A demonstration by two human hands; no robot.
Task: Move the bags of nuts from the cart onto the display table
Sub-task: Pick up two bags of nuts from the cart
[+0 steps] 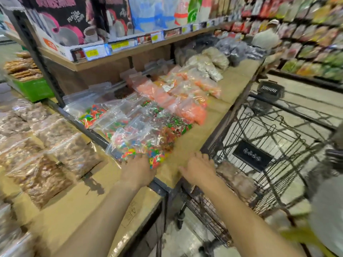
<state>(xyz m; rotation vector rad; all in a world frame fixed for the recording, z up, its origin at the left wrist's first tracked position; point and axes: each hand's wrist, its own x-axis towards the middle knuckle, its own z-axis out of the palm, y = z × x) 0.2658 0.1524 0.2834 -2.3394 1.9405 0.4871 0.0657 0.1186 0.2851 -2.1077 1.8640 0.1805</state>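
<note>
My left grip [138,170] lies wide and flat, fingers straight, on a bag of coloured sweets [139,143] at the table [194,138] edge. My right grip [199,168] is spread wide, palm down, over the table's bare brown surface. Bags of nuts [235,179] lie in the cart [289,108] just right of it; more nut bags [40,164] lie on the table's left part.

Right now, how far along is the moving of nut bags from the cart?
Done: brown nut bags lie on the table. In hand: nothing; the left grip touches a candy bag, the right grip rests on bare table. Left: at least one nut bag sits in the cart.
</note>
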